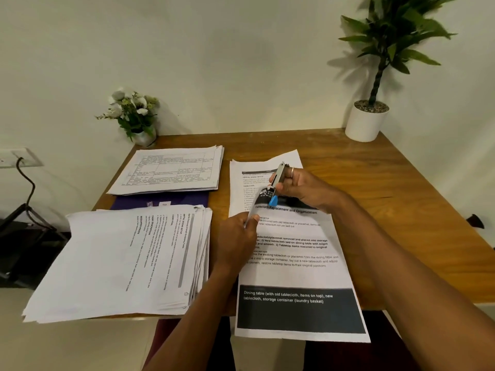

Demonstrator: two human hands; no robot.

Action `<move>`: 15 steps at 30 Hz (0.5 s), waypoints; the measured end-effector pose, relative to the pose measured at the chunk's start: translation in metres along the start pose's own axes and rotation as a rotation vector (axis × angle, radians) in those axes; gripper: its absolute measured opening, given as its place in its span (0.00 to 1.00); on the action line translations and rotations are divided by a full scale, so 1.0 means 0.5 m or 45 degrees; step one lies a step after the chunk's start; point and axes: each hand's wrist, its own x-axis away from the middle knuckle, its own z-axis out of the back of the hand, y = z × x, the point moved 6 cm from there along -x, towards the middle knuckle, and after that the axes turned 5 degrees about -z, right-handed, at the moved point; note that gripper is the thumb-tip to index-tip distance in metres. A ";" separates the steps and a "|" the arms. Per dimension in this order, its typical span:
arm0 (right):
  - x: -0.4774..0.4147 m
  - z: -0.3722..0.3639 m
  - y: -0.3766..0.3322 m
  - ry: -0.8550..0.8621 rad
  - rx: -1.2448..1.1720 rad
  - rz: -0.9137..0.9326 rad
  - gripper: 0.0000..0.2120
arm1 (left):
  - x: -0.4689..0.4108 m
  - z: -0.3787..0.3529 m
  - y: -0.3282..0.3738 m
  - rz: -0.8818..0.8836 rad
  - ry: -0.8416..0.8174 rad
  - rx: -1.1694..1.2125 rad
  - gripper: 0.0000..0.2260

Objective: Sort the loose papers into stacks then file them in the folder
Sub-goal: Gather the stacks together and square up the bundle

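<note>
Left grip (235, 242) on paper (292, 274) corner

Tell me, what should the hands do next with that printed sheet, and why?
Probably squeeze what looks like a stapler closed. The right hand grips it over the top of the tablecloth sheet, and the left hand pinches that sheet's lifted edge just below its blue tip, so fastening seems next.
</note>
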 end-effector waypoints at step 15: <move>0.040 0.044 0.031 0.499 -0.511 0.225 0.13 | 0.002 0.000 -0.002 0.022 0.016 0.062 0.11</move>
